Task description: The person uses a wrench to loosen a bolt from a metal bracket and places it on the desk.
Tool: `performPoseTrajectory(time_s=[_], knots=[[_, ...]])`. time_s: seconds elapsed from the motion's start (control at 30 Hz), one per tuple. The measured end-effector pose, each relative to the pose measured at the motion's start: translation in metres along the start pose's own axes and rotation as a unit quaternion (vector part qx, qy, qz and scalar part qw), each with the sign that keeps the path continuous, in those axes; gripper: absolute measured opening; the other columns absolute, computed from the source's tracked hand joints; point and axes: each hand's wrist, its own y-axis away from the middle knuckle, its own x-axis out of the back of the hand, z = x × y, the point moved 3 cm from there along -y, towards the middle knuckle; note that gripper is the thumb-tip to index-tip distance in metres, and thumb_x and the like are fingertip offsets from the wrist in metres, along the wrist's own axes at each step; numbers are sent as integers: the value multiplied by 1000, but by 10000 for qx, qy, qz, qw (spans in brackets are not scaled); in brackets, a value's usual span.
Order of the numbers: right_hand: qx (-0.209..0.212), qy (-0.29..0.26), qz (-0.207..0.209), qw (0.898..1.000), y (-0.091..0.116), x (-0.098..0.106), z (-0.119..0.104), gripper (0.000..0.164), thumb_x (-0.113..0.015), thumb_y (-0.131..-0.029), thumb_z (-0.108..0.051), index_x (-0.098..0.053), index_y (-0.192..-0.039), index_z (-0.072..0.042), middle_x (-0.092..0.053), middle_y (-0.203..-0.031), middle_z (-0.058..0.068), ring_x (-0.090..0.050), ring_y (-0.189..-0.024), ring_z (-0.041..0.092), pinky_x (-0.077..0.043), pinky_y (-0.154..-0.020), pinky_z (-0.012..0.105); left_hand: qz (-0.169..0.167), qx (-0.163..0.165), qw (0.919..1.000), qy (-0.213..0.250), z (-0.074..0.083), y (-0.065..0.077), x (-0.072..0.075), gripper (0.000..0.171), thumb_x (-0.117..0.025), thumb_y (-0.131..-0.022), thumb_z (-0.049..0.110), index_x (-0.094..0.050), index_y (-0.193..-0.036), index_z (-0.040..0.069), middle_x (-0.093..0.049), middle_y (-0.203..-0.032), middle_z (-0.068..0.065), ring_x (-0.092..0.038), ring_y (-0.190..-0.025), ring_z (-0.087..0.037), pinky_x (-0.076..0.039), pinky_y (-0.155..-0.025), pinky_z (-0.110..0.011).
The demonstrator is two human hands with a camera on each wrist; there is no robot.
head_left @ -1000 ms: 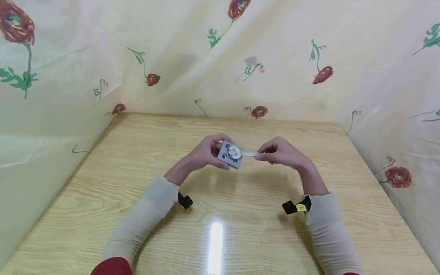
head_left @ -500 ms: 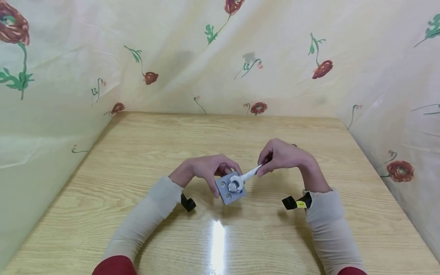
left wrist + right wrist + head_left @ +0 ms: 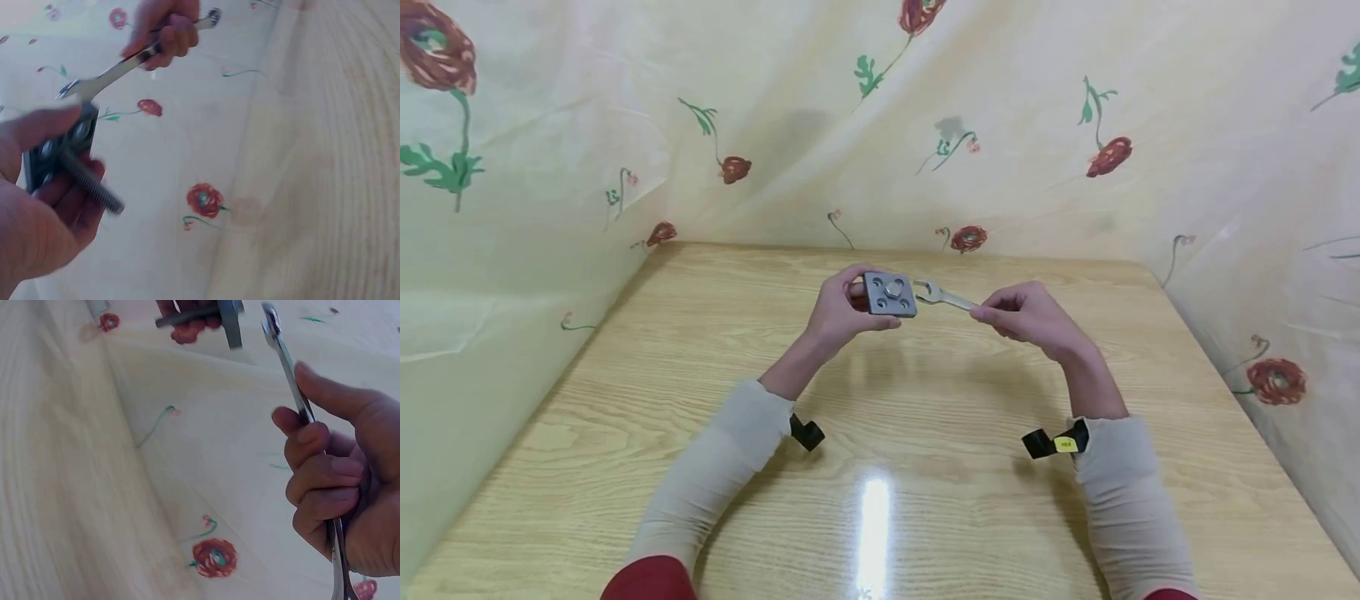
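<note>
My left hand (image 3: 837, 312) grips a square grey metal plate (image 3: 872, 302) by its edges, above the table. Holes sit near the plate's corners, and the hex head of a bolt (image 3: 892, 289) shows at its centre. From the plate's back the threaded shank (image 3: 94, 181) sticks out in the left wrist view. To the right, my right hand (image 3: 1030, 321) holds a combination wrench (image 3: 953, 300), fingers curled round its shaft in the right wrist view. The wrench's open end points at the bolt head and stands a little apart from it.
Below both hands lies a light wood-grain table (image 3: 925, 467) with a bright light reflection near its front. Flower-printed cloth (image 3: 805, 125) hangs behind the table and along both sides. Each wrist wears a black camera mount (image 3: 807, 433).
Half a second ago the wrench's end was around the bolt head; now it is off it. Plate and left hand have risen away from me, and the plate has turned. The wrench has swung round.
</note>
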Motion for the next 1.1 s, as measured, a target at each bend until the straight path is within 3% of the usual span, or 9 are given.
performPoseTrajectory(time_s=[0.17,0.43,0.77,1.1], knots=[[-432,-418,140,9981,-5,-15,-1,30,-66,-97,-31,-71,-94,-1,-46,-57,-7,-33,-49,7,-29,-47,25,1060,-332,9921,-588,-4,2,-3,66,-86,-69,-5,-58,-129,3,-72,-118,-22,-72,-98,-28,-58,-77,-23],[-793,-1046,-124,9913,-15,-51,-2,30,-62,-99,-30,-67,-94,-1,-46,-60,-5,-31,-48,6,-26,-47,22,1984,-888,9705,-1043,-7,7,-5,61,-87,-70,-2,-59,-124,1,-73,-118,-21,-73,-103,-34,-59,-90,-42],[-775,-1451,-273,9860,-15,-83,-14,29,-57,-103,-28,-64,-101,0,-46,-62,-4,-31,-47,8,-25,-45,22,2483,-1223,9526,-1266,-8,8,-3,57,-84,-74,0,-57,-125,-1,-72,-119,-23,-73,-107,-33,-58,-92,-38],[-745,-1497,-231,9856,-13,-83,-17,26,-56,-103,-27,-63,-100,-1,-45,-62,-4,-30,-47,8,-24,-45,21,2408,-1129,9576,-1109,-8,7,0,59,-85,-73,-1,-58,-125,0,-72,-120,-22,-73,-105,-33,-59,-91,-39]])
